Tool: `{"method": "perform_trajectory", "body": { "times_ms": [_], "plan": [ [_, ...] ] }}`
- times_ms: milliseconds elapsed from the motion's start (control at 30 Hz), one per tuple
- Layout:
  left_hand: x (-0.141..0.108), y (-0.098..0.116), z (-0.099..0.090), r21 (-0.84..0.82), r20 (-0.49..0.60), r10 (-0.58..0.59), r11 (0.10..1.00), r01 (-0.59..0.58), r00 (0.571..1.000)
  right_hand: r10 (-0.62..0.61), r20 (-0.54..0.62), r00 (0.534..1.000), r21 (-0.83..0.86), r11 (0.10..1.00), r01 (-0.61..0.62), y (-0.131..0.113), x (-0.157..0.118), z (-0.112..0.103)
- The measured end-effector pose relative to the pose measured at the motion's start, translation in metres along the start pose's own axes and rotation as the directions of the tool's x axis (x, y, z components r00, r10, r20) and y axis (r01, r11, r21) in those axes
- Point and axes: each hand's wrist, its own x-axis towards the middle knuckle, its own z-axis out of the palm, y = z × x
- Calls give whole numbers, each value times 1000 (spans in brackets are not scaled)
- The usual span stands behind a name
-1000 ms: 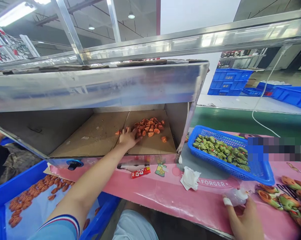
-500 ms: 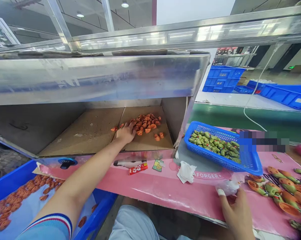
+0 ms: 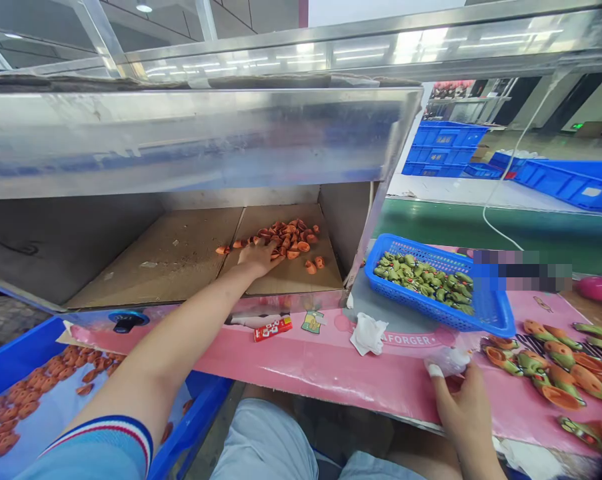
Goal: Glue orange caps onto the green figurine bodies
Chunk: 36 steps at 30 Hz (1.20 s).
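Inside the metal-fronted box, my left hand lies palm down at the left edge of a pile of small orange cup-shaped pieces. Its fingers reach out among the pieces, and their tips are partly hidden. Over the pink table top, my right hand grips a small translucent plastic bottle between thumb and fingers; a white wrap covers the thumb tip. Right of it lie several orange-and-green moulded pieces. Beyond, a blue perforated basket holds many small green pieces.
A white tissue and a red packet lie on the pink table top. At lower left, a blue crate holds more orange pieces. The box's metal front overhangs my left arm. Blue crates stand stacked behind.
My left hand has shifted slightly further into the orange pile. The right hand still holds the bottle in about the same place. The view has tilted down a little.
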Motion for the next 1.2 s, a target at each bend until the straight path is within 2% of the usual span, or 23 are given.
{"method": "perform_trajectory", "body": {
  "times_ms": [267, 400, 500, 533, 567, 633, 700, 767, 833, 900, 1100, 1200],
  "plan": [
    [-11, -5, -6, -98, -83, -45, 995, 37, 996, -43, 1, 999, 30, 999, 43, 1, -1, 1],
    [-19, -9, -27, -169, -172, -93, 984, 63, 981, -56, -8, 998, 41, 998, 56, 0, -1, 0],
    [-46, 3, -50, -234, -295, -50, 972, -22, 954, -55, -21, 998, 50, 997, 56, 0, -1, 1],
    [-59, 12, -54, -297, -375, -12, 949, -108, 927, -55, -25, 998, 53, 997, 56, 0, -1, 1],
    [-74, 23, -55, -343, -411, 38, 919, -193, 911, -55, -30, 998, 55, 997, 56, 1, 0, 2],
    [-103, 48, -46, -355, -343, 209, 874, -333, 916, -55, -36, 998, 54, 997, 56, 1, 0, 3],
    [-125, 74, -23, -304, -203, 401, 842, -446, 893, -56, -36, 998, 52, 997, 58, 1, -1, 3],
    [-138, 96, 3, -219, -59, 500, 838, -500, 864, -59, -32, 998, 49, 997, 61, 0, -1, 2],
    [-140, 110, 24, -191, -7, 502, 848, -494, 865, -62, -27, 998, 44, 997, 63, -1, -2, 1],
    [-137, 116, 34, -178, 7, 485, 861, -477, 874, -66, -21, 998, 42, 997, 67, -2, -2, 0],
    [-132, 108, 25, -153, 32, 476, 871, -466, 879, -58, -24, 998, 45, 997, 59, -3, -2, 0],
    [-131, 106, 21, -133, 9, 448, 887, -443, 894, -52, -25, 998, 49, 997, 53, -4, -1, 1]
  ]
}}
